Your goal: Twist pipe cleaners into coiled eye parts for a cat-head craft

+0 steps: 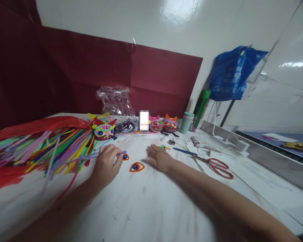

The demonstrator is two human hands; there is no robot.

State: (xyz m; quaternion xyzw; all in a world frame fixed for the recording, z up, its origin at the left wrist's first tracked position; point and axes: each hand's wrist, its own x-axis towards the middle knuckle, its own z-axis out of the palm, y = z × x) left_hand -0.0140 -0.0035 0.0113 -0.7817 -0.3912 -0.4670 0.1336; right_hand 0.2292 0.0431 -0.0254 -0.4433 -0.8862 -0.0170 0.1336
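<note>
Your left hand (108,163), left of centre in the frame, pinches a purple strip (89,156) between thumb and fingertips; its curled end shows just beyond the grip, presumably so that the end can be turned finely. Your right hand (161,159), right of centre, lies palm down with fingers extended, a posture that probably steadies you against the table (141,211); whether anything lies beneath it cannot be told. Between the hands, at centre, the larger eye-shaped piece (137,167) lies flat; the smaller-looking eye-shaped piece (126,157) lies beside your left fingertips, partly hidden by them. The bundle of coloured strips (65,146) spreads across the left of the frame, likely keeping single lengths easy to draw out. The scissors (220,168) rest at right, red handles towards the right edge, which would suit a right-handed pickup.
</note>
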